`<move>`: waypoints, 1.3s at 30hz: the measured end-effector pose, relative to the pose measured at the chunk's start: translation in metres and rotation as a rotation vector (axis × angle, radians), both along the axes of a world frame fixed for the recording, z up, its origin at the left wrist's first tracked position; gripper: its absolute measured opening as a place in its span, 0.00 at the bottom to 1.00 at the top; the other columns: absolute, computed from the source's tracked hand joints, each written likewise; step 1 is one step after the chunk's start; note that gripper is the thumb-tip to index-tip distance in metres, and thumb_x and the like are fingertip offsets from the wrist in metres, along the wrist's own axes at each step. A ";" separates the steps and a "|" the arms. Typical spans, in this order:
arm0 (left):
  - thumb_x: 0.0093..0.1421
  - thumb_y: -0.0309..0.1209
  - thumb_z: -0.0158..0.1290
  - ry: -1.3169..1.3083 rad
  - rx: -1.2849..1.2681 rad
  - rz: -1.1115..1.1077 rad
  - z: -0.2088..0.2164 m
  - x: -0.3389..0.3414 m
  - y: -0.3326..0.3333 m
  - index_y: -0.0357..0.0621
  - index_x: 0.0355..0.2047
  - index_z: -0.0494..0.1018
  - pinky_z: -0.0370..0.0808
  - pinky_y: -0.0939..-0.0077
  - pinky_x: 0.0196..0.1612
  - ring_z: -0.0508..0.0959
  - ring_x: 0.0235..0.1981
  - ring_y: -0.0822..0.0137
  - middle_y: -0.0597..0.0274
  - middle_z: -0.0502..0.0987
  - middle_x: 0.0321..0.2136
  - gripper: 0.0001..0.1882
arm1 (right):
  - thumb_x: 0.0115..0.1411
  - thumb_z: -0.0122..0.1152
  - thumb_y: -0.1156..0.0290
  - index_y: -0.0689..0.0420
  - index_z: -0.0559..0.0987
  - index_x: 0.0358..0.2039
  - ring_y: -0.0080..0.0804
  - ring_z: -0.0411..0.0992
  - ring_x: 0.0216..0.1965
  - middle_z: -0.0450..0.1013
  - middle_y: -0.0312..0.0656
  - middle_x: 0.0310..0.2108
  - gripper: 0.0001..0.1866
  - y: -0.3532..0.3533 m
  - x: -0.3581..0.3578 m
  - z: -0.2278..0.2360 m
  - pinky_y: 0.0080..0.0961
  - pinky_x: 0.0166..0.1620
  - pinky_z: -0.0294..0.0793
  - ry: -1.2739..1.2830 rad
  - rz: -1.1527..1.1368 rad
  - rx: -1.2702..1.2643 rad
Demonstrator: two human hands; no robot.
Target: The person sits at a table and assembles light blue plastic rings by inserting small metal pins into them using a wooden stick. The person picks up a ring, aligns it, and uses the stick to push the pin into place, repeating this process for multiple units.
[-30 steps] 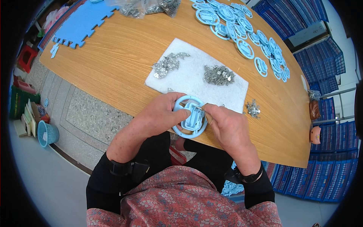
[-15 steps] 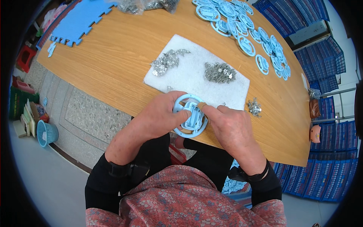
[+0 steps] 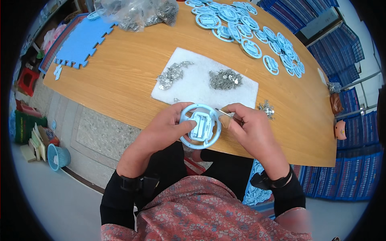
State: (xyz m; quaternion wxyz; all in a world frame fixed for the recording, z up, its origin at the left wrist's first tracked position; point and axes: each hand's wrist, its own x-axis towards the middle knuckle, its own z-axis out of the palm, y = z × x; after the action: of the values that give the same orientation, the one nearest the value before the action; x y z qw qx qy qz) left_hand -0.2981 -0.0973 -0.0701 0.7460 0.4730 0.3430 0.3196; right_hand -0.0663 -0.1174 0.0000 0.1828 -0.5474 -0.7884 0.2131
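My left hand (image 3: 167,127) grips a light-blue plastic steering-wheel-shaped part (image 3: 201,138) by its left side, the thumb lying on its raised middle. An oblong recess in that middle faces up. Closed round slim metal tweezers (image 3: 220,111), my right hand (image 3: 252,127) is at the part's upper right rim; a tan cover wraps one of its fingers. Just beyond my hands lies a white foam pad (image 3: 197,86). On it are a left pile of small metal pieces (image 3: 171,76) and a right pile of small metal pieces (image 3: 226,79).
A small heap of metal bits (image 3: 266,109) lies on the wooden table (image 3: 132,76) right of the pad. Several similar blue wheels (image 3: 251,48) cover the far right. At the far left are clear bags (image 3: 140,16) and a blue foam mat (image 3: 82,42). Blue crates (image 3: 341,176) stand at right.
My right hand has drawn back a little from the blue part's middle, and the tweezers now show. The part is turned flatter toward me. The whole view has shifted slightly.
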 end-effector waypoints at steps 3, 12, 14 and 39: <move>0.65 0.27 0.53 -0.096 -0.040 -0.055 0.009 0.005 -0.010 0.32 0.64 0.60 0.80 0.76 0.42 0.80 0.41 0.72 0.57 0.78 0.46 0.28 | 0.64 0.64 0.65 0.59 0.79 0.44 0.15 0.70 0.25 0.76 0.35 0.27 0.13 -0.009 0.013 -0.026 0.18 0.28 0.69 0.465 -0.198 -0.390; 0.66 0.28 0.49 0.587 0.693 -0.099 0.026 0.024 -0.031 0.33 0.62 0.62 0.76 0.71 0.45 0.78 0.43 0.68 0.51 0.77 0.46 0.25 | 0.68 0.60 0.63 0.62 0.78 0.42 0.10 0.67 0.28 0.74 0.28 0.28 0.13 -0.028 0.026 -0.025 0.14 0.32 0.68 0.710 -0.175 -0.606; 0.67 0.29 0.46 0.567 0.819 0.009 0.014 0.030 -0.032 0.33 0.62 0.64 0.76 0.71 0.46 0.78 0.44 0.67 0.53 0.77 0.44 0.24 | 0.68 0.60 0.64 0.62 0.78 0.41 0.10 0.66 0.27 0.73 0.27 0.26 0.12 -0.031 0.021 -0.015 0.14 0.31 0.67 0.807 -0.209 -0.631; 0.66 0.47 0.51 -0.469 -0.286 -0.143 -0.010 0.046 -0.054 0.39 0.55 0.70 0.72 0.74 0.24 0.77 0.24 0.61 0.43 0.79 0.36 0.26 | 0.59 0.69 0.73 0.63 0.77 0.40 0.14 0.71 0.21 0.72 0.29 0.20 0.12 -0.042 0.016 -0.022 0.14 0.27 0.68 0.968 -0.184 -0.578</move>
State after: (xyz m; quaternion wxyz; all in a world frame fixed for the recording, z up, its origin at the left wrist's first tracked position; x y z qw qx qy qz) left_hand -0.2524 -0.1514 -0.0801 0.8848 0.2990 0.1686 0.3151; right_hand -0.0502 -0.1595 -0.0221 0.3837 -0.4816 -0.4733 0.6299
